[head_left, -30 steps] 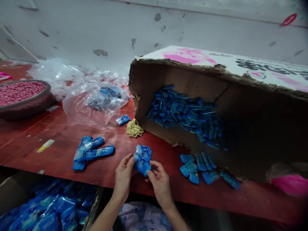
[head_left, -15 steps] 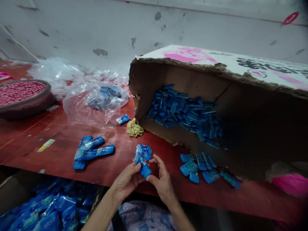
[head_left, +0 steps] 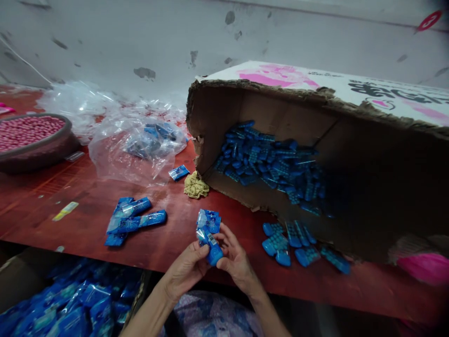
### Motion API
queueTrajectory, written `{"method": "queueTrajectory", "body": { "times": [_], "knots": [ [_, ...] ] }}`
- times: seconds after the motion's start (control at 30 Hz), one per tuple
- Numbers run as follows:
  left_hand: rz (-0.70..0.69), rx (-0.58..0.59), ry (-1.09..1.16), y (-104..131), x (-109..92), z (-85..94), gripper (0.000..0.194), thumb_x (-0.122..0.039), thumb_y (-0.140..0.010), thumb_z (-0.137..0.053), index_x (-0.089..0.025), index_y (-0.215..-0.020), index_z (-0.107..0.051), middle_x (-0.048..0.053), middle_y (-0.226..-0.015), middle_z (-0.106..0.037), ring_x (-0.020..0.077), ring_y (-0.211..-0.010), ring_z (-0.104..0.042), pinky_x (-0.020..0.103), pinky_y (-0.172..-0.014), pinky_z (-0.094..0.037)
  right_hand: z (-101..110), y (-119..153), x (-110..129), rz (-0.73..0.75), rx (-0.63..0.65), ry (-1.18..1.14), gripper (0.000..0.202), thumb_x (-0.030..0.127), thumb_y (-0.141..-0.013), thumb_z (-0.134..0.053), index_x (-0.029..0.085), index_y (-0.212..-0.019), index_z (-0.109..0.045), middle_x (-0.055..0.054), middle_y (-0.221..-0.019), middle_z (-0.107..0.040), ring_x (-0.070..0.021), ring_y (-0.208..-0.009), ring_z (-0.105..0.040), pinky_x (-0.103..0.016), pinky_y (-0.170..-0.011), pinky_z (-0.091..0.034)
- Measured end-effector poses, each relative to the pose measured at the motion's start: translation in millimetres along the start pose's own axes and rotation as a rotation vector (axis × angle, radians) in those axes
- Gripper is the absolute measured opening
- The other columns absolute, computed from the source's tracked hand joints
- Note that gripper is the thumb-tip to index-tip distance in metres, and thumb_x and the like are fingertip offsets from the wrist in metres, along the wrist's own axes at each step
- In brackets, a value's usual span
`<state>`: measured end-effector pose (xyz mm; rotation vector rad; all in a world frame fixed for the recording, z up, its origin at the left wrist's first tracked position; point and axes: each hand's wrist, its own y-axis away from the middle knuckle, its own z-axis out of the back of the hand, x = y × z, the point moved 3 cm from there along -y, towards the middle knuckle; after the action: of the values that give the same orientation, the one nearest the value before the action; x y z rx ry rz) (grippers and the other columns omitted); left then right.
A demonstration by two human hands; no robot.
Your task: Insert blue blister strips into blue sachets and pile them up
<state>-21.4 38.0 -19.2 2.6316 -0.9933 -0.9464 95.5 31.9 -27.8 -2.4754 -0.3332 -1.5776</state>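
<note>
A pale, smooth wall (head_left: pixel 105 51) with flaking grey patches stands behind a red, worn, slightly glossy tabletop (head_left: pixel 245 234). At the tabletop's left edge sits a round, thick-rimmed bowl (head_left: pixel 38 154) heaped with glossy pink beads (head_left: pixel 28 131). Below the near edge, at left, a bin of shiny blue packages (head_left: pixel 70 304) shows. A small yellow-and-white strip (head_left: pixel 65 211) lies flat near that edge. Toward the far edge spreads thin, crinkled clear plastic (head_left: pixel 73 105); in front of it, a see-through bag (head_left: pixel 115 159) holds blue pieces. Nearer, several slim, glossy blue packets (head_left: pixel 129 223) overlap at angles. Farther back, a single flat packet (head_left: pixel 178 172) rests beside a wrinkled yellowish wad (head_left: pixel 196 186).

At the middle of the near edge, the left hand (head_left: pixel 189 267) pinches a plump blue packet (head_left: pixel 214 252), its film bearing a white barcode label. Just beyond it lie flat blue sachets (head_left: pixel 209 220). The right hand (head_left: pixel 235 262) curls narrowly, thumb and fingers on the same packet's right side.

To the right, a ragged-edged cardboard carton (head_left: pixel 280 77) lies open, blue blister-like packs (head_left: pixel 266 159) piled inside; more rounded packs (head_left: pixel 277 245) lie before its mouth. Beside the near edge, farther right, is a bright pink bundle (head_left: pixel 424 267).
</note>
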Motion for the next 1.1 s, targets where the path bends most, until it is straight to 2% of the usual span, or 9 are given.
{"method": "queueTrajectory", "body": {
  "times": [0.33,0.43,0.53,0.7,0.77,0.83,0.93,1.0,1.1],
  "knots": [
    [-0.06,-0.18,0.072,3,14,-5.5,0.016,-0.027,-0.074,-0.06,-0.017,-0.084,-0.067,0.002,-0.079,-0.07,0.0136,-0.072,-0.063,0.028,-0.075,-0.048,5,0,0,-0.005,0.001,0.084,0.076,0.051,-0.066,-0.065,0.031,-0.131,-0.032,-0.006,-0.115,-0.055,-0.0218,-0.102,-0.054,-0.033,-0.08,-0.045],
    [-0.06,-0.201,0.062,4,12,-8.4,0.014,-0.027,-0.074,-0.061,-0.016,-0.08,-0.067,0.002,-0.076,-0.07,0.0123,-0.069,-0.063,0.027,-0.074,-0.048,7,1,-2,0.031,-0.049,0.125,0.071,0.053,-0.069,-0.061,0.029,-0.131,-0.033,-0.006,-0.112,-0.056,-0.0214,-0.102,-0.054,-0.034,-0.086,-0.043],
    [-0.066,-0.206,0.055,4,13,-10.5,0.017,-0.026,-0.074,-0.06,-0.016,-0.086,-0.067,0.004,-0.08,-0.07,0.0144,-0.075,-0.064,0.029,-0.078,-0.048,7,3,-5,0.067,-0.125,0.308,0.061,0.051,-0.076,-0.054,0.027,-0.129,-0.036,-0.005,-0.109,-0.057,-0.02,-0.101,-0.054,-0.033,-0.09,-0.04],
    [-0.09,-0.234,0.044,3,12,-14.2,0.02,-0.027,-0.074,-0.06,-0.015,-0.088,-0.066,0.005,-0.081,-0.07,0.0166,-0.076,-0.064,0.032,-0.081,-0.047,5,5,-9,0.107,-0.204,0.456,0.058,0.052,-0.08,-0.047,0.026,-0.13,-0.035,-0.005,-0.106,-0.058,-0.0189,-0.094,-0.057,-0.029,-0.084,-0.043],
    [-0.136,-0.274,0.014,5,-1,-11.9,0.016,-0.024,-0.074,-0.059,-0.013,-0.084,-0.066,0.006,-0.078,-0.07,0.0172,-0.076,-0.065,0.032,-0.081,-0.047,5,1,-5,0.11,-0.158,0.503,0.053,0.049,-0.081,-0.049,0.025,-0.127,-0.039,-0.005,-0.104,-0.059,-0.019,-0.092,-0.057,-0.029,-0.081,-0.044],
    [-0.259,-0.382,0.011,9,-25,-2.2,0.014,-0.024,-0.077,-0.056,-0.013,-0.08,-0.064,0.005,-0.074,-0.07,0.0173,-0.076,-0.065,0.033,-0.082,-0.048,6,-6,1,0.122,-0.121,0.654,0.04,0.04,-0.082,-0.051,0.026,-0.119,-0.049,-0.005,-0.102,-0.06,-0.0191,-0.093,-0.056,-0.029,-0.082,-0.043],
    [-0.461,-0.596,0.112,20,-65,25.0,0.032,-0.036,-0.084,-0.04,-0.012,-0.083,-0.062,0.01,-0.079,-0.069,0.0203,-0.081,-0.065,0.036,-0.078,-0.05,8,-23,11,0.153,-0.145,0.995,0.027,0.026,-0.083,-0.052,0.026,-0.109,-0.056,-0.005,-0.099,-0.059,-0.0195,-0.094,-0.053,-0.031,-0.083,-0.04],
    [-0.479,-0.699,0.179,27,-81,44.7,0.044,-0.042,-0.085,-0.031,-0.008,-0.087,-0.06,0.016,-0.085,-0.067,0.0232,-0.085,-0.064,0.037,-0.072,-0.052,9,-36,12,0.154,-0.186,1.214,0.026,0.024,-0.082,-0.053,0.026,-0.107,-0.057,-0.005,-0.099,-0.059,-0.0204,-0.092,-0.052,-0.033,-0.081,-0.039],
    [-0.432,-0.785,0.196,33,-82,63.6,0.039,-0.034,-0.087,-0.03,-0.009,-0.085,-0.059,0.012,-0.072,-0.067,0.0211,-0.075,-0.066,0.034,-0.065,-0.053,9,-50,6,0.106,-0.235,1.478,0.018,0.025,-0.081,-0.056,0.026,-0.098,-0.06,-0.005,-0.095,-0.059,-0.0216,-0.087,-0.05,-0.033,-0.073,-0.038]
  ]
}}
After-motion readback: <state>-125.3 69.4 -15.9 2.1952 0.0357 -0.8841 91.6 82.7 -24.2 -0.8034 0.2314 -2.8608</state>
